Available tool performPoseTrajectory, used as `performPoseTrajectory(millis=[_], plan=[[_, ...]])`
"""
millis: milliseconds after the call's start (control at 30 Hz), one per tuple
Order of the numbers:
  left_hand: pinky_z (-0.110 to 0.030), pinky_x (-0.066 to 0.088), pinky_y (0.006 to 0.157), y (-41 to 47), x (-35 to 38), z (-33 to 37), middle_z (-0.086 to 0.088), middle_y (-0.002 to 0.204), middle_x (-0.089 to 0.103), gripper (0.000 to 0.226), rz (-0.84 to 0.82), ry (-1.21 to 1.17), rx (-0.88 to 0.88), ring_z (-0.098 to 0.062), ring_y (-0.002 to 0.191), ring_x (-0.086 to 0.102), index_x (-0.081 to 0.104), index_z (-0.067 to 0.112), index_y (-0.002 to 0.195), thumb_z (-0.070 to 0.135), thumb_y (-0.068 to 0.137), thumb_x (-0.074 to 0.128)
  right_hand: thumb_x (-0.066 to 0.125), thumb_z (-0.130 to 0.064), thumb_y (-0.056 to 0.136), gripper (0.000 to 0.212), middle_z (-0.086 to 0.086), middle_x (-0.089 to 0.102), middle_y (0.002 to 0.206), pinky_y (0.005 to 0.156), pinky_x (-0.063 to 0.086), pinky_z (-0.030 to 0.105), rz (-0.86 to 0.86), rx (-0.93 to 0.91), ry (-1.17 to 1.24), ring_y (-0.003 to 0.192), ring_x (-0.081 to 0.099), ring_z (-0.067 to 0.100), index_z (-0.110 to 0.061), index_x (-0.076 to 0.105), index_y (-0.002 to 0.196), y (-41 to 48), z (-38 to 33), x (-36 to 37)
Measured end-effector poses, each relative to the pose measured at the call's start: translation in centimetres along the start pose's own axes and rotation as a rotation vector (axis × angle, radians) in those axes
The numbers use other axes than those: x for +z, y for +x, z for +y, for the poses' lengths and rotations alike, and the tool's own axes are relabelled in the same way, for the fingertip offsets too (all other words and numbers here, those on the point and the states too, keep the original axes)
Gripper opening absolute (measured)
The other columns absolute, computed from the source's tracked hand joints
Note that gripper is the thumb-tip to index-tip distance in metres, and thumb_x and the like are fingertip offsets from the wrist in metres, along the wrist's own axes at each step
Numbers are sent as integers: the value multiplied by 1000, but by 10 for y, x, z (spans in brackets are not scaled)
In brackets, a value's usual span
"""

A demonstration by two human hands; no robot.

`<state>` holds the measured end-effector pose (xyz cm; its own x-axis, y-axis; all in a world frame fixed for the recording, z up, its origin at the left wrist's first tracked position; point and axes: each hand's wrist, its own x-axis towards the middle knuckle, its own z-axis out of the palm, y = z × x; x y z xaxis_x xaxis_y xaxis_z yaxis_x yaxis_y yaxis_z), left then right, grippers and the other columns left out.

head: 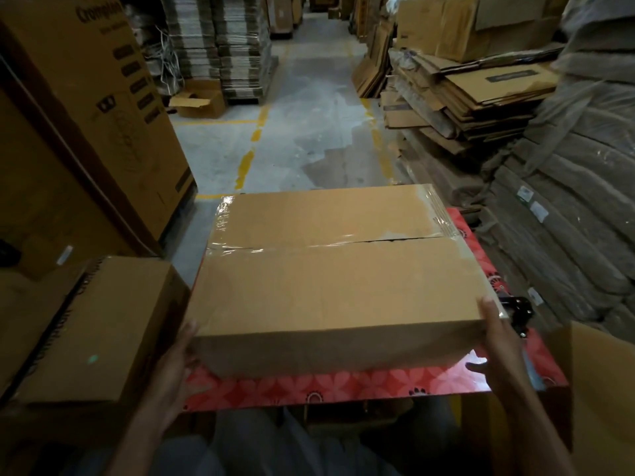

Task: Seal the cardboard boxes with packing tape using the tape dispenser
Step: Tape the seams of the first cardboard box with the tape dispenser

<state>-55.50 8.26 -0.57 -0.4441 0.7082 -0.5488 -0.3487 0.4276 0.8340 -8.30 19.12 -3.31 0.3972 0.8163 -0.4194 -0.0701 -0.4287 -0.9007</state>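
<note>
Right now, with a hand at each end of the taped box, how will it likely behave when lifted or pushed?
The box is probably stiff: flat flaps, square edges. It should slide, not tip, being low and wide on the red surface. The seam gapes toward the right, so flaps may flex there.
</note>
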Motion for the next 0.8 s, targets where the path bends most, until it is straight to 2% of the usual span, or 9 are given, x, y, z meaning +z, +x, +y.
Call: performPoseTrajectory(millis=[100,167,233,300,433,500,567,667,800], plan=[[-66,45,97,-1,15,-1,-7,120,65,34,14,-113,25,-28,108,62,60,30,120,48,90,63,64,-73,79,60,6,50,148,79,58,52,-121,-37,94,132,48,35,-34,65,124,-3,-6,5],[-63,48,96,-2,19,0,-11,127,63,56,45,-172,51,-31,113,61,61,23,128,46,79,75,70,-63,80,53,6,55,142,77,59,51,-117,-51,142,130,51,34,-27,65,120,-3,-5,6],[-59,52,92,-4,16,3,-9,135,60,85,74,-224,75,-31,119,58,60,21,135,50,59,87,73,-56,80,59,6,54,138,84,56,61,-93,-45,183,129,51,33,-20,61,125,-5,-8,7],[-54,57,83,-6,8,6,-6,139,56,98,96,-241,107,-30,125,53,61,24,134,55,46,93,72,-50,85,53,0,57,128,90,52,66,-104,-54,180,125,52,30,-17,61,125,-6,-18,9],[-54,54,90,-27,-5,13,-6,136,55,58,147,-277,133,-30,128,50,64,19,125,40,74,81,74,-43,85,29,-3,64,111,84,54,66,-166,-99,217,115,60,29,-22,69,105,-2,-41,24],[-56,49,98,-38,-19,17,-5,135,50,35,217,-313,169,-29,129,47,61,21,122,33,91,69,81,-50,70,49,1,65,108,72,59,60,-248,-136,240,113,61,29,-20,71,107,-5,-51,45],[-60,47,101,-46,-44,22,-4,143,46,29,287,-360,207,-30,134,43,62,25,121,34,94,65,80,-50,72,54,-2,64,98,65,61,55,-313,-150,250,98,64,20,-17,67,113,-16,-62,76],[-58,50,95,-60,-96,35,-9,150,44,33,398,-414,268,-32,136,44,62,27,125,37,94,65,69,-31,91,18,-5,63,78,63,60,50,-394,-164,274,68,65,8,-22,63,105,-41,-73,138],[-56,51,89,-80,-166,52,-1,129,58,12,487,-424,359,-25,116,55,63,30,108,34,97,60,72,-30,90,17,-2,65,72,54,58,39,-541,-179,262,60,63,8,-19,63,99,-84,-77,231]])
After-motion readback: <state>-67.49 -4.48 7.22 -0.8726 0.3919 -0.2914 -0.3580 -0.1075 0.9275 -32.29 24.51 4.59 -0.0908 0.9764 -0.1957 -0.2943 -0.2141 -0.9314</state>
